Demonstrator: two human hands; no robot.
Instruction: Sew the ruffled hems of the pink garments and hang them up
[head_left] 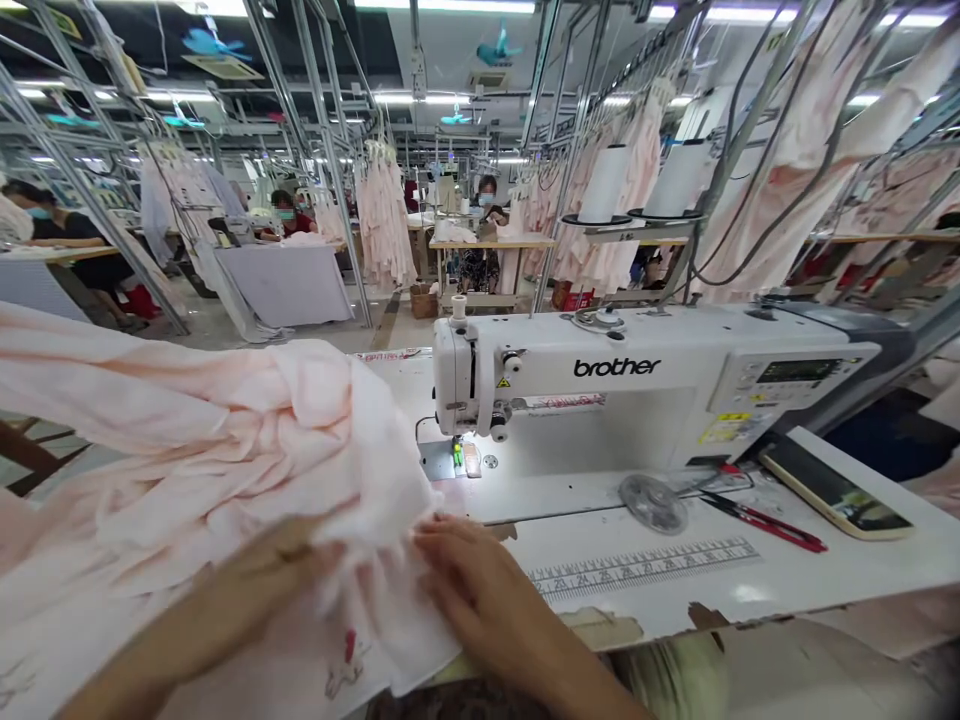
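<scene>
A large heap of pale pink fabric point(195, 460) lies bunched on the left of the white sewing table point(675, 590). My left hand point(277, 570) rests on the fabric near its lower edge, fingers bent into the cloth. My right hand point(469, 575) lies on the fabric's right edge with its fingers pressed down on it. A white Brother sewing machine point(615, 400) stands just behind, its needle and presser foot point(457, 455) a short way beyond my right hand.
On the table right of the machine lie red-handled snips point(765, 520), a grey disc point(652, 503), a phone point(832, 490) and a printed ruler strip point(645, 568). Two thread cones point(645, 180) stand behind. Pink garments hang from overhead rails; other workers sit at distant tables.
</scene>
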